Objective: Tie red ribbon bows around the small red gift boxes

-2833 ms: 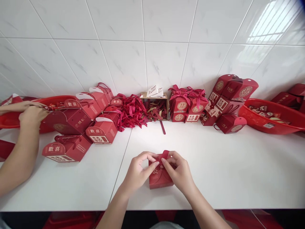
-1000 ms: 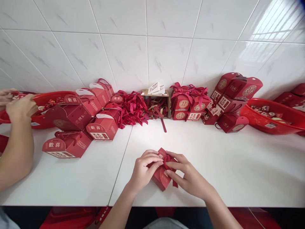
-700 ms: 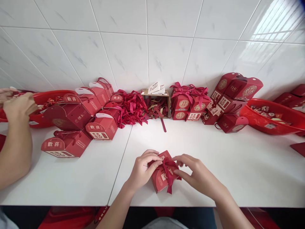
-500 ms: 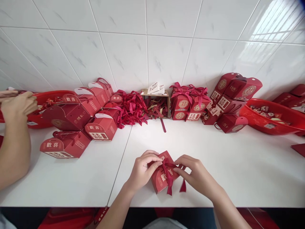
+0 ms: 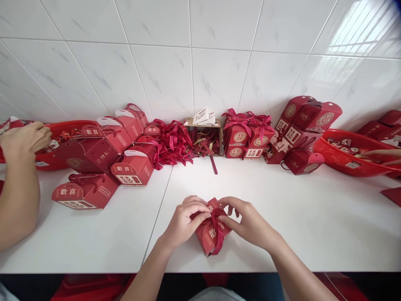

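A small red gift box (image 5: pixel 206 241) with pale gold characters lies at the table's front, in the middle of the view. A dark red ribbon (image 5: pixel 219 240) crosses its top, its loop hanging toward the near side. My left hand (image 5: pixel 189 218) pinches the ribbon near the knot, thumb and fingers closed, resting against the box's left side. On the other side my right hand (image 5: pixel 247 217) curls over the box, thumb and fingertips closed on the ribbon by the knot. The fingertips partly hide the knot.
Red gift boxes (image 5: pixel 130 169) stand at left, beside a ribbon pile (image 5: pixel 173 142). A cardboard box (image 5: pixel 222 140) holds straps. Ribboned boxes (image 5: pixel 239 136) and stacked boxes (image 5: pixel 302 163) stand at right. Other people's hands (image 5: pixel 26 138) work near the red basins (image 5: pixel 341 165) at both sides.
My right hand has moved left and slightly up, closer to the knot. The ribbon tail that hung at the right no longer shows. Another person's hand has appeared at the right basin.
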{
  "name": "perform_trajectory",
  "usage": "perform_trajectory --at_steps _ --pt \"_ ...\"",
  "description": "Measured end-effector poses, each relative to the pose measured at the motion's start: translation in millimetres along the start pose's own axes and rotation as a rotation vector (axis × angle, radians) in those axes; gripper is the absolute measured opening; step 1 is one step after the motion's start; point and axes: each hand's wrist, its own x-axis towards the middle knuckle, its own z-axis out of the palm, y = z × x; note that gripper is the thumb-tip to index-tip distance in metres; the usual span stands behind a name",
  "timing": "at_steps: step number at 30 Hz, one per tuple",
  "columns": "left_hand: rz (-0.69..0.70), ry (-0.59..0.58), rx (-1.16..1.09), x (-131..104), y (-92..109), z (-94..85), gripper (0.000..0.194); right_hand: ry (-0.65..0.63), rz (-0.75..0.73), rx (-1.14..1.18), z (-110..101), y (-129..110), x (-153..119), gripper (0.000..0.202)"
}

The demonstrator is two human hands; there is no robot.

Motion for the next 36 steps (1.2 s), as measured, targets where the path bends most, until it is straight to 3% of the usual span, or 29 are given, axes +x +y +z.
perform_trajectory --at_steps 6,9,14,20,25,30,33,36 --pt "0.136 -0.021 0.145 5 8 -6.4 0.01 0.031 0.019 0.116 14 4 10 0.022" --pt "0.159 -0.051 0.215 5 8 -11.9 0.01 0.022 -0.04 0.143 12 7 8 0.022" --pt "0.185 -0.084 0.383 7 7 -24.5 0.014 -0.128 -0.253 -0.067 5 11 1 0.045" --pt "0.19 -0.099 0.483 10 3 -24.6 0.016 -0.172 -0.27 -0.171 10 14 0 0.037" --pt "0.068 -0.037 0.386 9 2 -19.2 0.012 -0.141 -0.29 -0.175 13 14 -1 0.03" --pt "-0.025 -0.149 0.155 7 1 -25.2 0.023 -0.122 -0.269 -0.106 15 14 -2 0.033" --pt "-0.015 -0.187 0.161 7 -1 -27.6 0.036 -0.123 -0.262 -0.072 16 15 -2 0.032" --pt "-0.028 -0.19 0.178 9 -1 -25.4 0.036 -0.119 -0.248 -0.068 18 15 -2 0.031"
